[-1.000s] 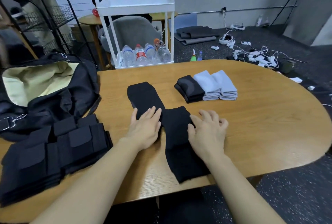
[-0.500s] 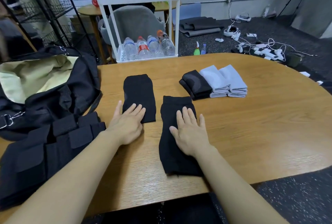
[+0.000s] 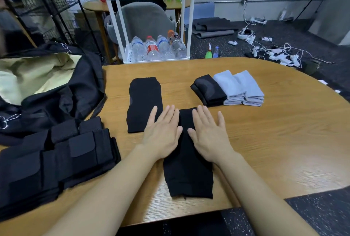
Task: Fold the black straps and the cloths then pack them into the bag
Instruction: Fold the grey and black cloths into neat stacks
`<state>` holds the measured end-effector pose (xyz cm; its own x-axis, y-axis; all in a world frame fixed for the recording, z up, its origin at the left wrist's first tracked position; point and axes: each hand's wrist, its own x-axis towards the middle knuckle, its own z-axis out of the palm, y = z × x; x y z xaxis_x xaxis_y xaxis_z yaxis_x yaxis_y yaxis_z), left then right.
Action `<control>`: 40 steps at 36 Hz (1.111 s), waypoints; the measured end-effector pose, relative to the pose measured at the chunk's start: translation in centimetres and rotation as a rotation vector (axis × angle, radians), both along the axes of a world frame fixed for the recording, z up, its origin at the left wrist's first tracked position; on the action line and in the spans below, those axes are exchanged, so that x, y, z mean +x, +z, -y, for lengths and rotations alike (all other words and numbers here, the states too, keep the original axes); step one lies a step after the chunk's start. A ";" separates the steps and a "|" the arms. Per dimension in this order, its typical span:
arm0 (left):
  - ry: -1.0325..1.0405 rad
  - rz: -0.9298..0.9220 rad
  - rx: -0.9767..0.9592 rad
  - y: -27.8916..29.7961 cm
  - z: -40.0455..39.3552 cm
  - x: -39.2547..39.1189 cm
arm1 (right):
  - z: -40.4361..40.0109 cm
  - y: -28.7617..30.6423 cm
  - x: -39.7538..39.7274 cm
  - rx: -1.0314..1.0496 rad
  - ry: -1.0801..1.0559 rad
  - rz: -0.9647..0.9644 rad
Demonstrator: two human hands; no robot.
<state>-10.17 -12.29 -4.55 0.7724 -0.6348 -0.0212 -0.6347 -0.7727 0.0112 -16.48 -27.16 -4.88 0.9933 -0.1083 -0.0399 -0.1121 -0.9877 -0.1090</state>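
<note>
Nearby, open bag (image 3: 56,91) shows only pale lining.

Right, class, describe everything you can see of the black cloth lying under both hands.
The black cloth is a long, narrow piece of soft, matte knit-looking fabric. It lies flat on the wooden table, running from near the front edge away from the person. The left hand and right hand rest flat on its far half with straight fingers. A second black cloth lies just to its left.
</note>
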 end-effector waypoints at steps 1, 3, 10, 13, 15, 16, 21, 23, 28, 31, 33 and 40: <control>-0.002 0.006 0.009 -0.3 0.1 0.0 | 0.0 -0.1 0.2 -0.016 0.036 -0.005; -0.016 0.021 0.032 -0.9 0.0 -0.1 | 0.0 -0.4 0.8 -0.039 0.109 -0.027; -0.049 0.071 0.092 -2.5 -1.3 1.4 | 2.0 -2.2 2.2 -0.015 0.149 -0.091; -0.046 0.079 0.120 -2.5 -1.6 2.2 | 2.4 -2.5 2.4 0.003 0.118 -0.086; -0.037 0.084 0.133 -2.5 -1.8 2.4 | 2.4 -2.6 2.4 0.012 0.110 -0.082; -0.037 0.089 0.142 -2.4 -1.9 2.5 | 2.4 -2.6 2.4 0.020 0.106 -0.079; -0.037 0.108 0.164 -2.5 -1.8 2.9 | 2.5 -2.4 2.3 0.046 0.089 -0.097; -0.037 0.108 0.172 -2.6 -1.8 2.9 | 2.7 -2.4 2.2 0.057 0.075 -0.092; -0.013 0.090 0.170 -2.5 -1.8 2.9 | 3.3 -2.2 1.6 0.070 0.020 -0.109; 0.016 0.115 0.167 -2.4 -1.9 2.6 | 3.6 -1.9 1.1 0.149 0.005 -0.132; 0.045 0.130 0.137 -2.1 -2.0 2.2 | 4.0 -1.6 0.5 0.258 -0.026 -0.121; 0.052 0.053 -0.064 -1.1 -4.0 -0.7 | 3.6 -0.8 -3.5 0.469 -0.169 0.036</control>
